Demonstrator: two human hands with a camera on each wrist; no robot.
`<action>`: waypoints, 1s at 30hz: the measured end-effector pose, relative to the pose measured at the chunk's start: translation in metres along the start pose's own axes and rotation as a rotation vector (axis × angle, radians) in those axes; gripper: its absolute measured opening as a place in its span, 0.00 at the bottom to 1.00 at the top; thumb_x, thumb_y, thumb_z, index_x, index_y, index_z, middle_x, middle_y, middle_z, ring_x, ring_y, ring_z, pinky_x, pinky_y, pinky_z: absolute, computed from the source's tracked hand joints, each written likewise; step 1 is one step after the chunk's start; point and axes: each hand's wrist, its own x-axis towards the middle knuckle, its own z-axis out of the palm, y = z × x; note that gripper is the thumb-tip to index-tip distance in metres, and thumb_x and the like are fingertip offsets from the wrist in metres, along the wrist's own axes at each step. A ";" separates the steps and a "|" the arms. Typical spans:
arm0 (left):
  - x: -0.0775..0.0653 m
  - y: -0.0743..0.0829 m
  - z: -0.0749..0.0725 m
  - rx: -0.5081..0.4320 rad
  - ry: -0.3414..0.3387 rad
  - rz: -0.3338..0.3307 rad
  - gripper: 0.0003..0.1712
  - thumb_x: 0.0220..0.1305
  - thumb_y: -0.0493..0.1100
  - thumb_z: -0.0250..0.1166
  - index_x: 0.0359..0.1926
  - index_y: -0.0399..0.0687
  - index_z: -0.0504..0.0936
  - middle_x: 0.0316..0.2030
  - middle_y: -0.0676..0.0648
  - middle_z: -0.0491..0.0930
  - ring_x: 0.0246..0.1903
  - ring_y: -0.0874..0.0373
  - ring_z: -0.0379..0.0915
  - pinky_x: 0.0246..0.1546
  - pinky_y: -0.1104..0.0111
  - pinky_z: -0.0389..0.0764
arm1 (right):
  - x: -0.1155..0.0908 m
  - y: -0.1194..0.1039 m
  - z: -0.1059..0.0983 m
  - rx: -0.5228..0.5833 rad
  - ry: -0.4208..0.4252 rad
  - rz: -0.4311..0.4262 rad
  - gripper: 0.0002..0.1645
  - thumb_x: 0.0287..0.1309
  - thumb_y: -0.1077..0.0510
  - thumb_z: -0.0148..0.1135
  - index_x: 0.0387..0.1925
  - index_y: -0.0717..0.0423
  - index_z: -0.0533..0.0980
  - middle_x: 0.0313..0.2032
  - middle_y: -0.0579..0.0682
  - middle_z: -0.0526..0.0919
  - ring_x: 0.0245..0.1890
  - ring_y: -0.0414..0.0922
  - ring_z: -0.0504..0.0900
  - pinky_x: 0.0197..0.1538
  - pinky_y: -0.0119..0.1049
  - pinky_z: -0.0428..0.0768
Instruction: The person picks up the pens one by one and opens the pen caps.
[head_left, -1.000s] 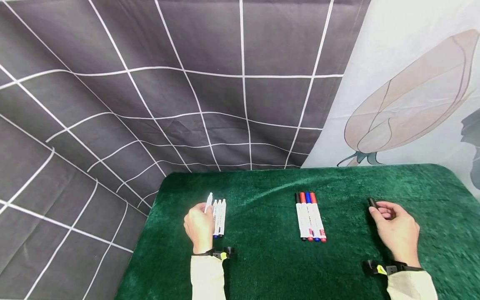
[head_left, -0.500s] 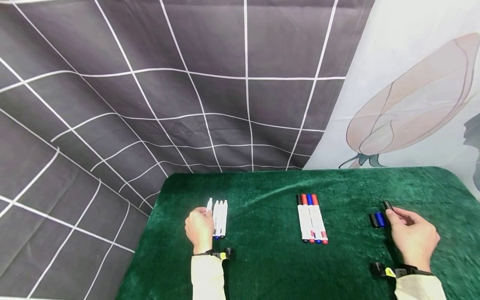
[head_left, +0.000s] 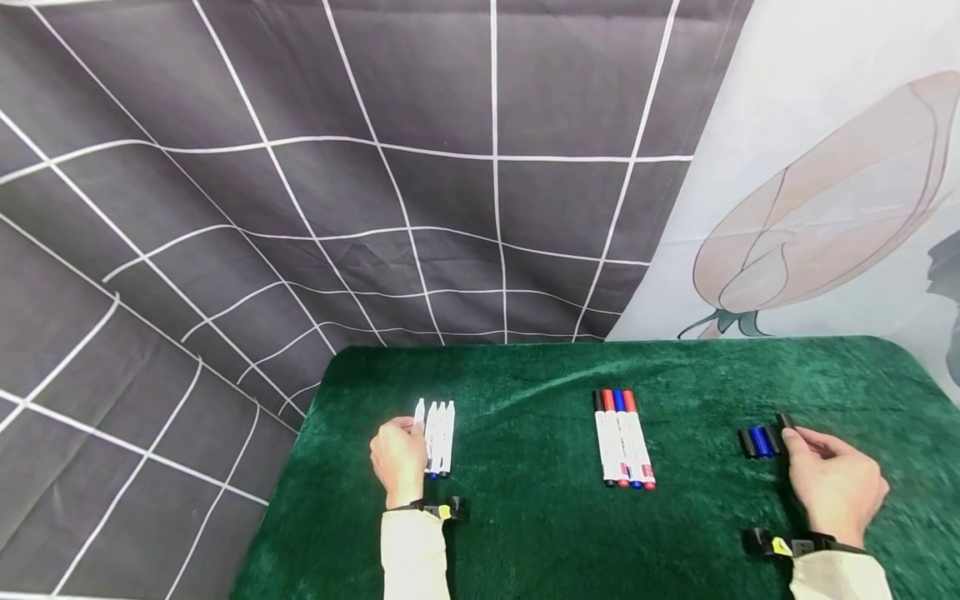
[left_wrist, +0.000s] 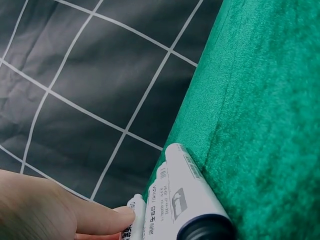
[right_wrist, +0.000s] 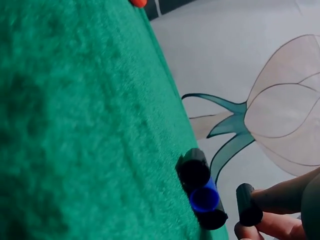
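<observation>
My left hand point(head_left: 400, 458) pinches a white uncapped marker point(head_left: 419, 410) at the left end of a row of three similar uncapped markers point(head_left: 440, 437). In the left wrist view the thumb presses on the held marker's side, and the nearest marker point(left_wrist: 197, 195) shows its black end. My right hand point(head_left: 836, 483) pinches a black marker cap point(right_wrist: 248, 207) between thumb and fingers. Just left of it, three loose caps lie side by side: a black one point(right_wrist: 194, 167), a blue one point(right_wrist: 204, 199) and another black one point(right_wrist: 212, 220).
Several capped markers point(head_left: 622, 442) with black, red and blue caps lie together mid-table. A green velvety cloth point(head_left: 525, 533) covers the table. Behind it hang a grey gridded curtain point(head_left: 427, 192) and a white cloth with a flower print point(head_left: 780, 242).
My right hand has shifted right and slightly nearer with the black cap, and the three loose caps have come into view. My left hand has lowered the marker level with the row.
</observation>
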 end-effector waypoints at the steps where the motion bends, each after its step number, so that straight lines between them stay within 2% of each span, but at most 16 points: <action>1: 0.000 0.000 0.000 0.002 0.000 -0.001 0.10 0.56 0.42 0.64 0.36 0.40 0.84 0.32 0.39 0.83 0.32 0.42 0.77 0.32 0.53 0.73 | 0.000 0.000 0.000 -0.006 -0.006 0.002 0.31 0.57 0.40 0.52 0.51 0.60 0.75 0.11 0.20 0.61 0.54 0.59 0.67 0.61 0.52 0.48; 4: 0.000 0.000 0.001 0.009 -0.001 -0.004 0.10 0.56 0.41 0.64 0.36 0.40 0.84 0.32 0.39 0.83 0.32 0.42 0.77 0.32 0.53 0.72 | 0.001 0.002 -0.001 -0.026 -0.025 0.016 0.31 0.58 0.40 0.51 0.51 0.60 0.75 0.11 0.28 0.68 0.56 0.60 0.65 0.61 0.53 0.48; 8: -0.001 0.002 0.001 0.018 -0.010 -0.014 0.10 0.56 0.42 0.63 0.35 0.40 0.85 0.32 0.39 0.83 0.31 0.43 0.77 0.32 0.54 0.72 | 0.003 0.004 -0.002 -0.060 -0.046 0.035 0.33 0.58 0.39 0.51 0.51 0.60 0.75 0.13 0.38 0.75 0.56 0.61 0.62 0.57 0.54 0.54; 13: -0.001 0.003 0.001 0.037 -0.028 -0.024 0.10 0.57 0.43 0.63 0.35 0.41 0.85 0.32 0.40 0.83 0.30 0.43 0.77 0.31 0.54 0.72 | 0.004 0.006 0.000 -0.085 -0.064 0.045 0.33 0.57 0.38 0.51 0.51 0.59 0.75 0.15 0.40 0.77 0.56 0.61 0.63 0.52 0.53 0.59; 15: -0.001 0.002 0.002 0.045 -0.034 -0.025 0.10 0.57 0.43 0.63 0.34 0.41 0.85 0.32 0.40 0.83 0.31 0.43 0.77 0.30 0.54 0.72 | 0.005 0.006 0.000 -0.087 -0.073 0.055 0.33 0.57 0.37 0.51 0.52 0.58 0.75 0.19 0.46 0.80 0.56 0.61 0.63 0.52 0.53 0.60; 18: -0.001 0.001 0.002 0.053 -0.039 -0.021 0.09 0.57 0.43 0.62 0.34 0.42 0.85 0.32 0.40 0.83 0.31 0.43 0.78 0.30 0.53 0.72 | 0.006 0.005 0.000 -0.097 -0.093 0.073 0.33 0.57 0.37 0.51 0.52 0.58 0.75 0.33 0.57 0.83 0.56 0.62 0.62 0.50 0.53 0.60; 20: 0.000 0.000 0.003 0.054 -0.042 -0.017 0.09 0.57 0.43 0.62 0.33 0.42 0.85 0.32 0.41 0.83 0.31 0.43 0.78 0.29 0.53 0.72 | 0.006 0.005 0.000 -0.111 -0.099 0.076 0.33 0.58 0.38 0.50 0.53 0.58 0.75 0.41 0.60 0.81 0.56 0.62 0.62 0.49 0.53 0.60; 22: 0.000 0.000 0.003 0.055 -0.044 -0.014 0.09 0.57 0.43 0.62 0.33 0.42 0.85 0.31 0.41 0.83 0.30 0.44 0.78 0.29 0.53 0.72 | 0.006 0.004 0.000 -0.124 -0.108 0.072 0.33 0.58 0.38 0.50 0.53 0.58 0.74 0.44 0.60 0.80 0.55 0.62 0.62 0.49 0.53 0.61; 25: 0.000 0.000 0.003 0.051 -0.051 -0.017 0.10 0.58 0.42 0.62 0.33 0.42 0.85 0.31 0.41 0.83 0.29 0.44 0.77 0.29 0.54 0.72 | 0.006 0.004 0.000 -0.136 -0.125 0.066 0.32 0.59 0.38 0.49 0.53 0.58 0.74 0.42 0.60 0.81 0.55 0.62 0.63 0.49 0.54 0.60; 30: -0.001 -0.001 0.004 0.053 -0.063 -0.021 0.10 0.59 0.42 0.60 0.34 0.41 0.85 0.31 0.40 0.83 0.29 0.45 0.77 0.29 0.54 0.72 | 0.005 0.004 -0.002 -0.149 -0.140 0.059 0.33 0.58 0.38 0.48 0.51 0.59 0.75 0.30 0.54 0.83 0.53 0.61 0.64 0.48 0.53 0.60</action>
